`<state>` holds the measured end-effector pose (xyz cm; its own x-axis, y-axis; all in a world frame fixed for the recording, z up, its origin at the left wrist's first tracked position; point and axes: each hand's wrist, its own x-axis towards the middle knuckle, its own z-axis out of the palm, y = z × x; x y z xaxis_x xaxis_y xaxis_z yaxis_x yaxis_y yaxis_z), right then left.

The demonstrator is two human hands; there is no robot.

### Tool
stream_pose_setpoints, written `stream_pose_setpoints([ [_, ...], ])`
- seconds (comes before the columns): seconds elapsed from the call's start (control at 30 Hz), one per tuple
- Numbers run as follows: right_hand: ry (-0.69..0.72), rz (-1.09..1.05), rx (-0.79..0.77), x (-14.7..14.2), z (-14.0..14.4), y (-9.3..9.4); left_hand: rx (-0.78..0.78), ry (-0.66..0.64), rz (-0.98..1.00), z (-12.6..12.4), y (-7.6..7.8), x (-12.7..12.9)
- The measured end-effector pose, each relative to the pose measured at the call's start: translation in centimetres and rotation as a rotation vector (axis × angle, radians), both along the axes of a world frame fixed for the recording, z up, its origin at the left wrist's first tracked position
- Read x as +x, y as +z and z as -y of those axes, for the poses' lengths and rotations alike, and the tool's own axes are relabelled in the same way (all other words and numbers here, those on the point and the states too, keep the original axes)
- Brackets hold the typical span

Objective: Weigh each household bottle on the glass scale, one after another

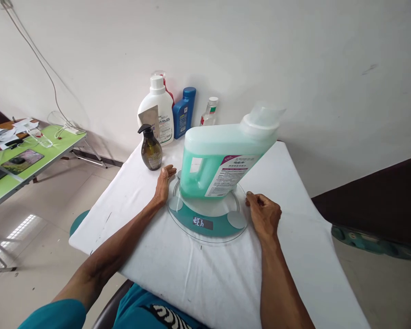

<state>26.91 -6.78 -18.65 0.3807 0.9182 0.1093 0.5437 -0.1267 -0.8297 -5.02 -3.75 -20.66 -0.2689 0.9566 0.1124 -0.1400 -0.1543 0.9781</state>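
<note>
A large clear jug of green liquid (222, 155) with a white cap stands on a round glass scale (205, 224) in the middle of the white-covered table (208, 274). The scale's display is lit. My left hand (163, 183) rests on the cloth at the scale's left rim, fingers stretched toward the jug's base. My right hand (263, 212) touches the scale's right rim with its fingers curled at the glass edge. Neither hand holds the jug.
Behind the scale stand a dark brown pump bottle (151, 150), a white detergent bottle (158, 112), a blue bottle (184, 112) and a small clear bottle (209, 112) against the wall. A green table (30, 155) with papers and cables lies at left.
</note>
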Motion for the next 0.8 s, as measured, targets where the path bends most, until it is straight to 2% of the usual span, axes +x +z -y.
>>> stream_pose_setpoints([
  [0.33, -0.041, -0.015, -0.013, -0.1, -0.2, -0.1, 0.015, -0.001, -0.022, 0.1, -0.1, 0.0],
  [0.8, -0.058, -0.012, -0.025, 0.1, -0.4, -0.8, 0.022, -0.021, -0.005, 0.5, 1.0, 0.4],
])
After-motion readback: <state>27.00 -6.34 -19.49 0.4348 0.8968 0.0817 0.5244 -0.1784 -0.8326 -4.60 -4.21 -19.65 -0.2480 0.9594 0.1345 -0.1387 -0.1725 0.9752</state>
